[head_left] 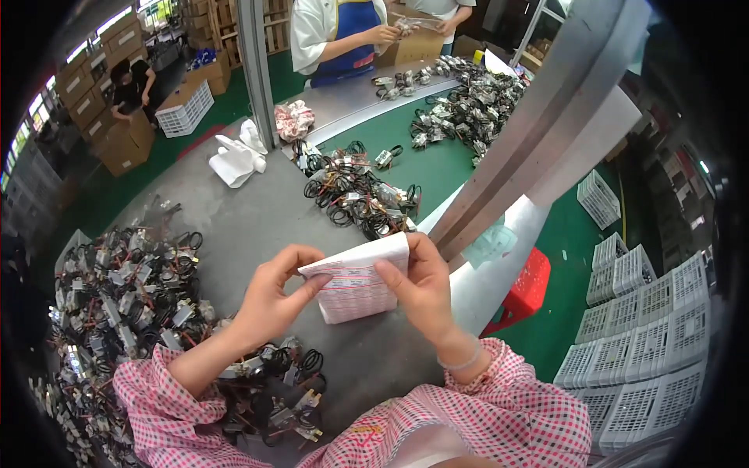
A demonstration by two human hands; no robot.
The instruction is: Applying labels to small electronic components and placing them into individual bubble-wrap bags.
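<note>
1. Paper (360, 295): folded, tilted, held up over the grey table (234, 226), between 2 hands.
2. Left hand (273, 290): comes in from the paper's lower left, pinching its left edge, thumb on near face.
3. Right hand (424, 287): comes in from the paper's lower right, gripping its right side, thumb on the print, fingers behind.
4. Hands apart, the paper spanning between them.
5. Bare tabletop shows left of and beyond the paper, up to left pile (129, 300) and far pile (355, 187), both cabled parts.
6. Metal post (534, 125) rises beyond and right of the paper; gap to right hand: cannot tell.
7. Red stool (528, 282) stands right of the paper, past the table edge.
8. Print on paper: pink and blue rows, too small to read.
</note>
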